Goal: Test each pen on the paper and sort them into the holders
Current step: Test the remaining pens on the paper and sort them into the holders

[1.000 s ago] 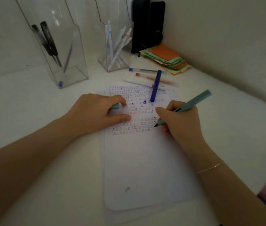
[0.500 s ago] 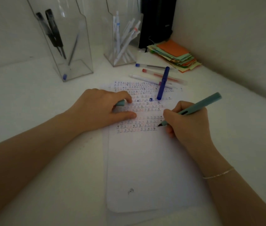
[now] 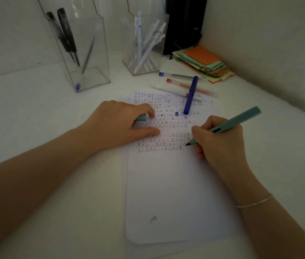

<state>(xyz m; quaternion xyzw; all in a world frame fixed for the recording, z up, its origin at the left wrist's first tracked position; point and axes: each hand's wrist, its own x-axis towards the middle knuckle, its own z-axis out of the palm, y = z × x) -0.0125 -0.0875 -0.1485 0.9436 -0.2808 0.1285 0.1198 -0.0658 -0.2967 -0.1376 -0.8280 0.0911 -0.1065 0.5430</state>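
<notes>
— Which pen are you on?

— The teal pen [image 3: 228,125]. My right hand [image 3: 221,141] pinches it low on the barrel, thumb and fingers curled round it near the dark nib, and the tip sits on the paper [image 3: 166,184] at the end of a row of marks.

— How does it handle?

— Light and stiff, I'd judge, a smooth plastic barrel that could slip, so the hold belongs close to the nib. My left hand [image 3: 121,122] rests on the sheet and grips the teal cap [image 3: 142,118] under curled fingers.

— Can you read anything?

— The rows look like repeated 正 characters in black, blue and red. A small scribble near the bottom I can't make out. No brand readable on the pen.

— What's around?

— A blue pen [image 3: 190,96] lies across the top of the sheet, over three capped pens on the table [image 3: 35,113]. Behind stand two clear holders: the left holder [image 3: 80,53] with dark pens, the right holder [image 3: 144,43] with white ones.
</notes>
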